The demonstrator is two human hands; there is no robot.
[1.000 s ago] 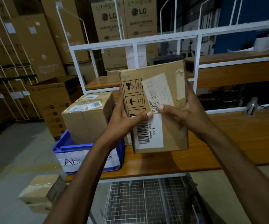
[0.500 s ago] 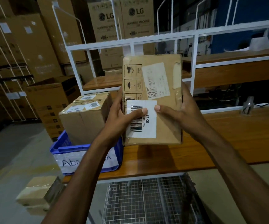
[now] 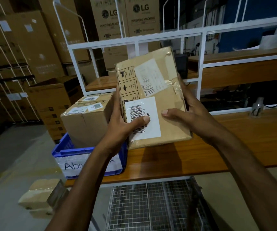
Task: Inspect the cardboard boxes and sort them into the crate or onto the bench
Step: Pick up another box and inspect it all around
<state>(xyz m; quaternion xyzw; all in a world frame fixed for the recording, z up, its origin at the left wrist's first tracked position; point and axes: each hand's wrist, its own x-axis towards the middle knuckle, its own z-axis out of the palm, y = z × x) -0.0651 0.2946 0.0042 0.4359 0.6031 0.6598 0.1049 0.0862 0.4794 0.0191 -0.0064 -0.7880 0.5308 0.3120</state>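
Left hand (image 3: 121,129) and right hand (image 3: 189,117) both grip the box (image 3: 171,129), just tilted anticlockwise: inspecting, not sorted yet.

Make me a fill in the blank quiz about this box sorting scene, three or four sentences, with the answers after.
1. The left hand and right hand grip one cardboard box whose facing side carries ____ white labels.
2. The left thumb lies across the lower label, on its printed ____.
3. The plastic crate on the wooden bench is ____ in colour.
4. The tall cartons at the back read ____ washing machine.

Missing words: two; barcode; blue; LG.
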